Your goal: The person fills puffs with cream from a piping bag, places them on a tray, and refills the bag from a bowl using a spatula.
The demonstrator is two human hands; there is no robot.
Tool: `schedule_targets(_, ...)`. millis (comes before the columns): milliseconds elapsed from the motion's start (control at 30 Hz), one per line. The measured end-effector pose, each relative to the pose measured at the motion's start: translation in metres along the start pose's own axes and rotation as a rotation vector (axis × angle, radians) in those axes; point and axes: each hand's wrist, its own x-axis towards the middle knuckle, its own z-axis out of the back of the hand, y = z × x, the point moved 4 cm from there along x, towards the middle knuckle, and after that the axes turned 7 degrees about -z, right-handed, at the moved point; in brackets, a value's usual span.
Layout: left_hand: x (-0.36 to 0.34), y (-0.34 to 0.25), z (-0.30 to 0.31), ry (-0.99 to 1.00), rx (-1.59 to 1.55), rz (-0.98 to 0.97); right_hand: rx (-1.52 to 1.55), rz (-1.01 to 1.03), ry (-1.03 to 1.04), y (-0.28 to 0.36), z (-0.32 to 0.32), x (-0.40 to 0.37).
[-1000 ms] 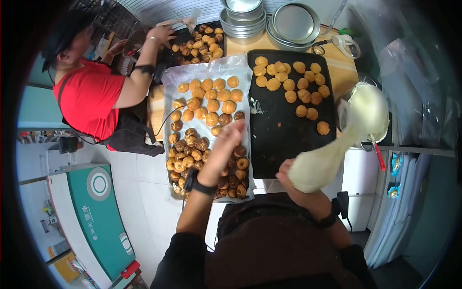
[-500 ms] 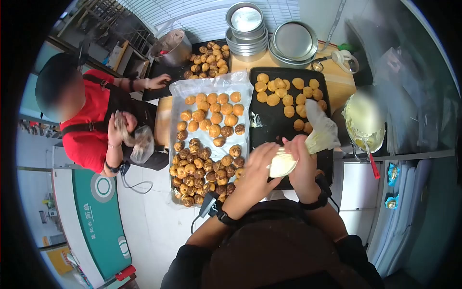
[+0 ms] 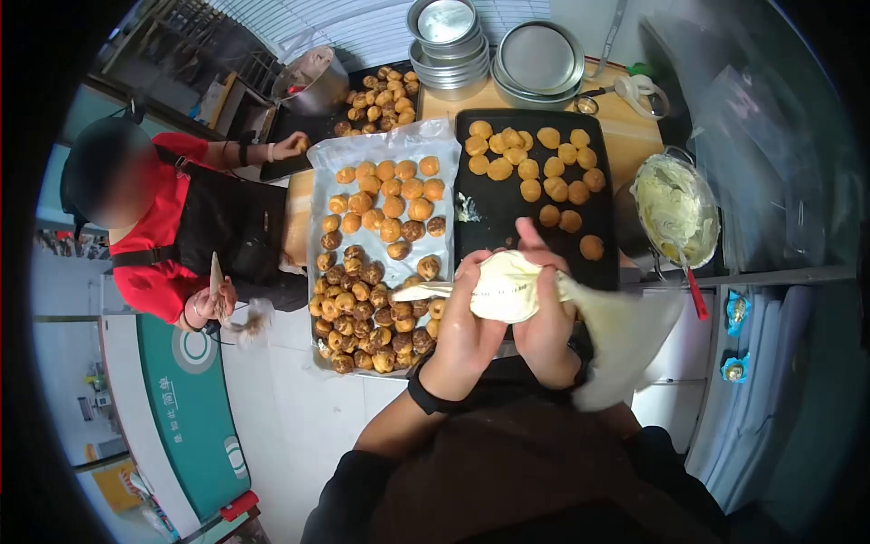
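Observation:
Both my hands hold a clear piping bag (image 3: 507, 288) filled with pale cream, above the near edge of a black baking tray (image 3: 494, 204). My left hand (image 3: 464, 331) is wrapped round the left side of the bulge, and its narrow tip points left over the lined tray. Around the right side closes my right hand (image 3: 546, 331). The bag's loose top end hangs off to the right, blurred by motion. Small round golden puffs (image 3: 528, 170) sit on the black tray. Golden and chocolate-marked puffs (image 3: 367, 313) crowd the paper-lined tray (image 3: 444, 154) to its left.
A steel bowl of cream (image 3: 671, 204) with a red-handled spatula (image 3: 696, 295) stands at right. Stacked round cake tins (image 3: 541, 59) are at the back. At left, a co-worker (image 3: 240, 222) holds another piping bag (image 3: 217, 281) and reaches to a back tray of puffs (image 3: 385, 95).
My hands have turned the piping bag: its tip points left, and its loose end has swung right and down. The co-worker's bag hand has lowered; their other hand now has a puff.

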Motion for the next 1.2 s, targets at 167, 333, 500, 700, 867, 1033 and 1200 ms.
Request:
schedule_targets(167, -0.003, 0.022, 0.004, 0.138, 0.004, -0.034, 0.264, -0.009, -0.129, 0.031, 0.011, 0.016)
schedule_targets(333, -0.005, 0.032, -0.011, 0.343, 0.012, -0.113, 0.303, -0.001, -0.108, 0.043, 0.03, 0.013)
schedule_targets(500, -0.004, 0.056, -0.001, 0.227, -0.256, 0.135, -0.033, 0.15, -0.259, 0.047, 0.029, -0.012)
schedule_targets(700, -0.019, 0.115, 0.024, 0.154, -0.113, 0.769, -0.63, 0.103, -0.093, 0.018, 0.106, -0.054)
schedule_targets(867, -0.012, 0.153, 0.04, 0.632, 0.461, 1.002, -0.551, 0.139, -0.55, 0.056, 0.164, -0.102)
schedule_targets(1033, 0.056, 0.19, 0.096, 0.824, 1.852, -0.242, -0.775, 0.382, -0.749, 0.132, 0.183, -0.136)
schedule_targets(1200, 0.066, 0.228, 0.124, 1.056, 1.952, -0.173, -0.829, 0.197, -0.671, 0.143, 0.171, -0.133)
